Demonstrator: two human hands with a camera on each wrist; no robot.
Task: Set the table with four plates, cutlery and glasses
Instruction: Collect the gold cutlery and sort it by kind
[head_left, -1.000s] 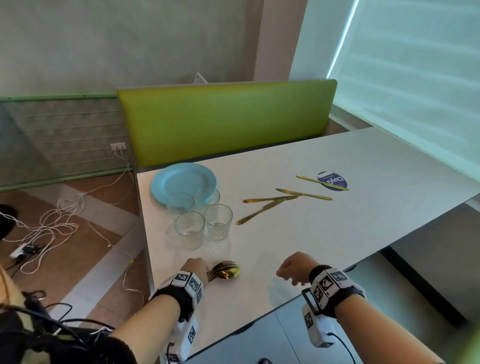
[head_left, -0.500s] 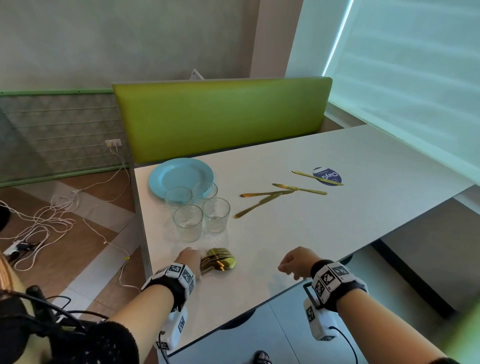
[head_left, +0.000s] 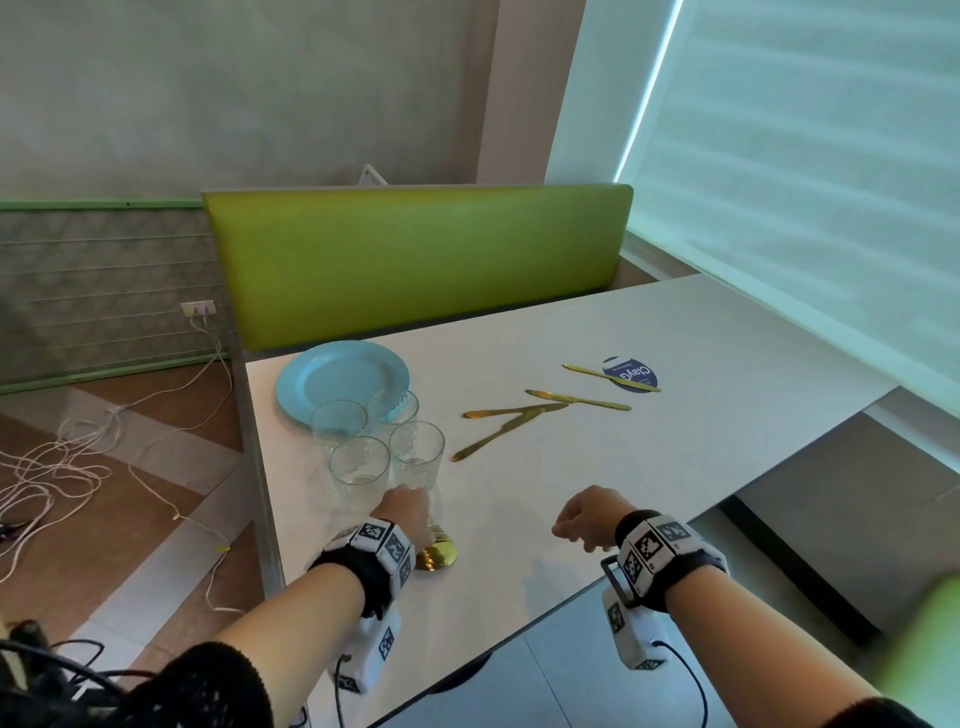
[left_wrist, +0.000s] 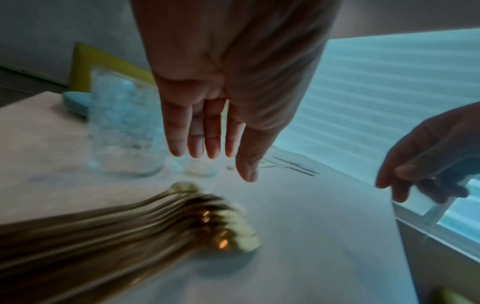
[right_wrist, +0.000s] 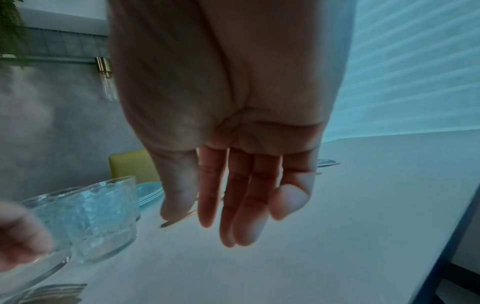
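A white table (head_left: 597, 467) fills the middle of the head view, with a green bench back (head_left: 415, 260) behind it in the upper middle of the frame. In the lower middle, the left hand (head_left: 408, 512) is held over the table with its fingers straight and a little spread, and it holds nothing. Just below it in the frame lies a bunch of gold spoons and forks (head_left: 439, 553), all piled together near the table's near edge. In the left wrist view this pile is blurry, at the lower left, and the fingers (left_wrist: 197, 131) hang above it without touching. Right above the left hand in the head view stand four clear glasses (head_left: 376, 447) in a tight group. Behind them, toward the upper left of the table, sits a blue plate (head_left: 340, 379), and it looks like a stack in the right wrist view. The right hand (head_left: 587, 519) is at the lower right of the table, fingers loose and straight, holding nothing. Four gold knives (head_left: 545, 415) lie spread out in the middle of the table, and the far one lies across a round blue sticker (head_left: 631, 371). White cables (head_left: 78, 457) lie on the floor at the left.
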